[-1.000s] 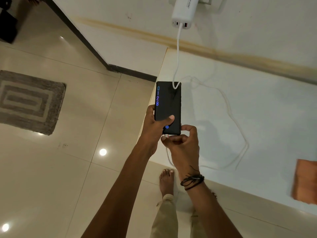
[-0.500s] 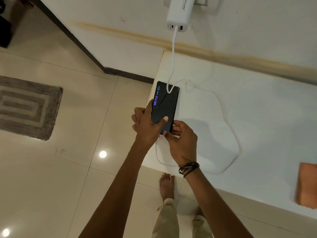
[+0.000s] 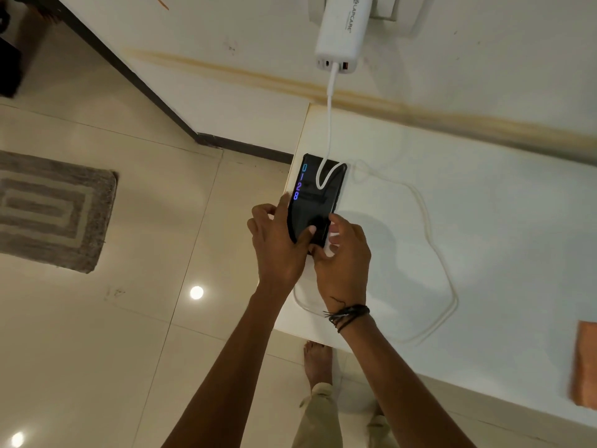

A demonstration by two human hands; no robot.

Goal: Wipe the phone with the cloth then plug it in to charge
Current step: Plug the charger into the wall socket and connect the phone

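Phone (image 3: pixel 315 198) sits at the left corner of the white surface (image 3: pixel 484 227), screen up and lit, probably steadied there so the plug can go in. The left hand (image 3: pixel 277 240) wraps its near left edge, thumb across the glass, while the right hand (image 3: pixel 342 257) has its fingers (image 3: pixel 334 239) pinched at the bottom end, seemingly on the white cable (image 3: pixel 433 240) connector, hidden from view.
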